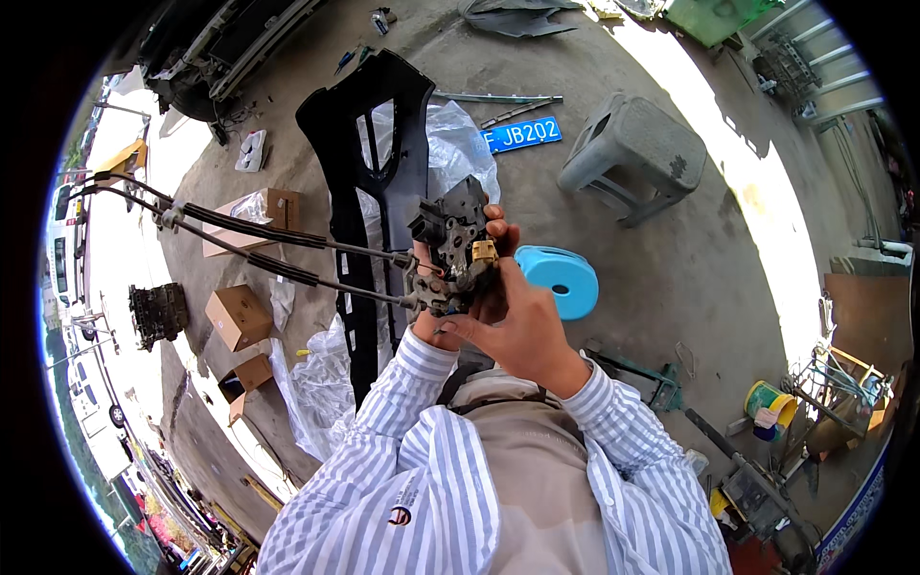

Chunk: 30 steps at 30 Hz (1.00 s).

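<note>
A dark, greasy car door lock mechanism [458, 235] is held up in front of my chest. It has a black socket on its upper left and a yellowish plastic clip [485, 251] on its right. Two black-sleeved control cables [278, 230] run from it out to the left. My right hand [525, 321] is closed round the lower right side, its fingertips showing past the far edge. My left hand [436, 331] supports it from beneath and the left; most of its fingers are hidden behind the mechanism.
Beyond my hands a black car bumper [407, 105] lies on the concrete, with clear plastic sheeting [321, 383] by it. A blue stool [573, 278] and grey stool [652, 149] stand to the right. Cardboard boxes [240, 318] and an engine block [158, 314] are left; a floor jack [757, 494] lower right.
</note>
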Tool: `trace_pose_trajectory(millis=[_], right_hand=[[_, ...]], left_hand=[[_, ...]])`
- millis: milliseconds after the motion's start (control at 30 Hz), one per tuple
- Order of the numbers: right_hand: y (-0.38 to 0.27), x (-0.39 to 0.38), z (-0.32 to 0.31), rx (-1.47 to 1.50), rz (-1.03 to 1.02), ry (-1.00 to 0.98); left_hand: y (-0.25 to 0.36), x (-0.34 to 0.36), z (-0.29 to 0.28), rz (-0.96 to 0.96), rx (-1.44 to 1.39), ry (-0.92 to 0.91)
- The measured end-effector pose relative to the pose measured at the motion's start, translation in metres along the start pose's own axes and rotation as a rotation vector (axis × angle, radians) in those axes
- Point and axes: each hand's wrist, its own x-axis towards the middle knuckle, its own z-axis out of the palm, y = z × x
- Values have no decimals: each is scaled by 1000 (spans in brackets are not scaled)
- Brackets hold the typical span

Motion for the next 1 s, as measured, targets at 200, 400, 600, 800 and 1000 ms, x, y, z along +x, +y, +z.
trace_pose_trajectory(millis=[200, 400, 600, 800, 1000], right_hand=[[35, 114, -9, 7, 95, 128], [30, 231, -5, 53, 74, 184], [18, 317, -9, 2, 85, 132], [30, 362, -17, 44, 16, 155], [46, 408, -52, 71, 87, 40]], left_hand=[[63, 111, -28, -76, -20, 74], [141, 200, -11, -94, -60, 114], [198, 267, 12, -58, -7, 140], [216, 310, 25, -11, -101, 176], [229, 364, 14, -8, -133, 203]])
